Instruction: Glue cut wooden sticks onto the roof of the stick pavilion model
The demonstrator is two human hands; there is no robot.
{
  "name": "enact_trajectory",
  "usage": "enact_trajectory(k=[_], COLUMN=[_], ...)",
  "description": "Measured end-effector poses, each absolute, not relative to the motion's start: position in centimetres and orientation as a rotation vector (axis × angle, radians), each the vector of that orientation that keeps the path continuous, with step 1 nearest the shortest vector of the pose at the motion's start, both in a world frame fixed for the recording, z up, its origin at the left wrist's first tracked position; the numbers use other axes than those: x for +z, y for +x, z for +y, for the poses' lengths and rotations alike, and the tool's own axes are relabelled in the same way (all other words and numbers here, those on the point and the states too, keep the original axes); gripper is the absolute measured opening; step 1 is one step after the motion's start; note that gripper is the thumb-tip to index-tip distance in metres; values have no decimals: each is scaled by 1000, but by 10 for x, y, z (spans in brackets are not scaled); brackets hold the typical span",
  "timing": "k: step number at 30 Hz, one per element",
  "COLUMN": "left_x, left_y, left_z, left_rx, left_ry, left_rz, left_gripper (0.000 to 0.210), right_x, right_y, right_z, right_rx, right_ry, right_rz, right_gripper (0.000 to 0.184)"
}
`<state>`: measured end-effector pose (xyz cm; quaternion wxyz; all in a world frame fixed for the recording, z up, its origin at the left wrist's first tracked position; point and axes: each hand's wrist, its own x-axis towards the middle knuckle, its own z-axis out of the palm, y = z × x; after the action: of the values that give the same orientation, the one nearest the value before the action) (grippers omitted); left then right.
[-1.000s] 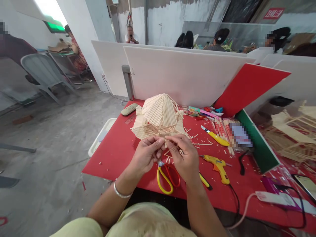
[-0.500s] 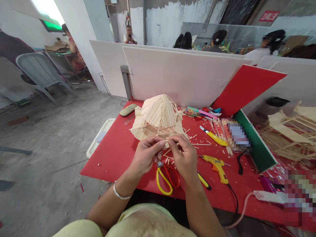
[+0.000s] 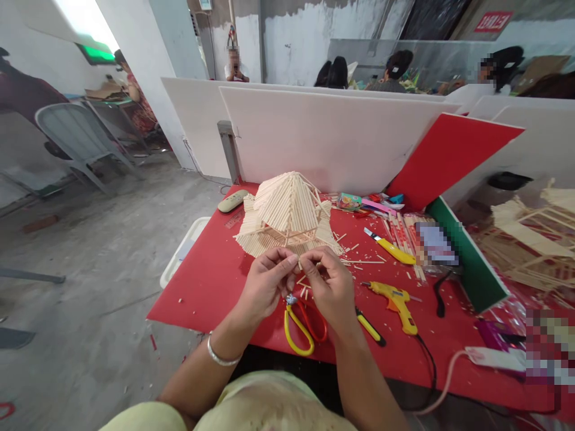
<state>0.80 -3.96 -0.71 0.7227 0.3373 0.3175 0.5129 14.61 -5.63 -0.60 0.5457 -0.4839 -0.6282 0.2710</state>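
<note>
My left hand (image 3: 269, 278) and my right hand (image 3: 327, 284) meet over the front of the table, both closed in a pinch. Between their fingertips is a short piece of wooden stick (image 3: 300, 262), mostly hidden by the fingers. Just beyond them stands a model house (image 3: 290, 206) of pale wooden sticks, with a pointed roof on a wide stick base. Scissors (image 3: 299, 329) with one yellow and one red handle lie below my hands, their blades largely out of sight. A yellow-and-black cutter (image 3: 371, 328) rests beside my right wrist.
On the red tabletop (image 3: 202, 281), a yellow glue gun (image 3: 398, 302) with a cord, a yellow knife (image 3: 390, 246) and bundled sticks (image 3: 402, 236) lie to the right. Stick offcuts are scattered about. White boards (image 3: 332, 134) stand behind, and a green-faced board (image 3: 467, 257) borders the right.
Both hands stay pinched together at nearly the same spot, with the fingertips shifted slightly down and left. The view has turned a little; the model and tools stay in place.
</note>
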Motion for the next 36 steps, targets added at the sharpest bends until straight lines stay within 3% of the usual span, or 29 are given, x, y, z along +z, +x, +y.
enact_trajectory(k=[6, 12, 18, 25, 29, 32, 36], left_x=[-12, -52, -95, -110, -112, -111, -108], left_y=[22, 48, 65, 63, 62, 61, 57], left_z=[-53, -72, -80, -74, -73, -72, -70], left_rx=[1077, 975, 865, 861, 895, 920, 901], left_ry=[787, 812, 870, 985, 982, 948, 934], left_rz=[733, 793, 942, 1049, 1083, 1075, 999], left_gripper=[37, 33, 39, 48, 28, 15, 14], right_x=[-15, -50, -105, -126, -125, -121, -115], right_y=[159, 189, 222, 220, 218, 218, 214], right_z=[-67, -85, -88, -80, -77, -77, -77], right_rx=[593, 662, 325, 236, 216, 229, 247], right_ry=[-1191, -1350, -1895, -1983, -1975, -1935, -1896], right_rz=[-1521, -1520, -1649, -1776, -1803, -1817, -1826], right_gripper=[15, 21, 27, 31, 38, 32, 30])
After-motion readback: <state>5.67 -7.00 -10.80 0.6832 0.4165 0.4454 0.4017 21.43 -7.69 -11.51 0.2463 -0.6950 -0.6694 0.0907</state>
